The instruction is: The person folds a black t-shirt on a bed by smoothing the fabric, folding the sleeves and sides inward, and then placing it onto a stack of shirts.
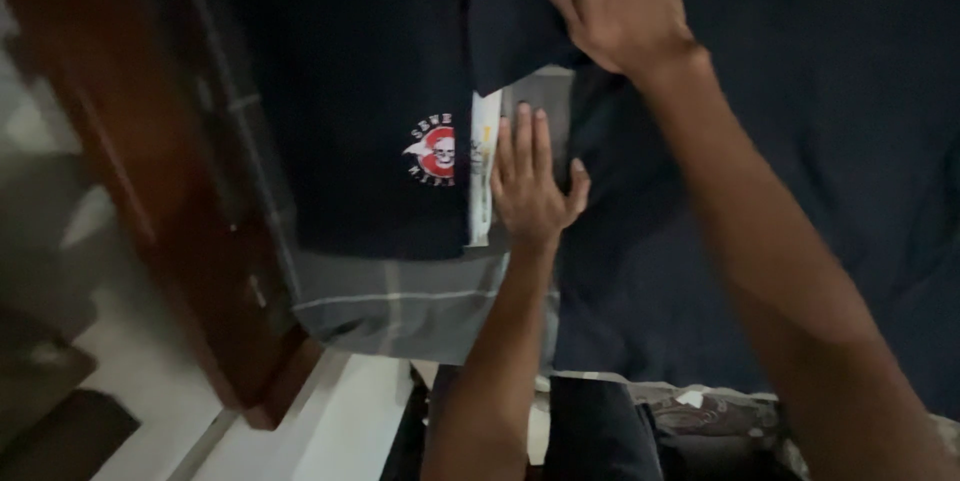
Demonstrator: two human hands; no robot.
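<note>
Dark folded garment [370, 91] with round red emblem [434, 151]: we press our left hand [530, 186] and right hand [620, 1] flat, fingers spread, holding nothing.

Round printed emblem [434, 151] on dark navy garment [370, 91], left of centre: red and white, ring of small white lettering around a central figure. Just right of it, narrow white strip with faint yellow marking [483, 176], partly covered; kind not discernible. No packages, signs or screens.

A brown wooden frame [170, 191] edges a pale tiled floor [330, 421].
</note>
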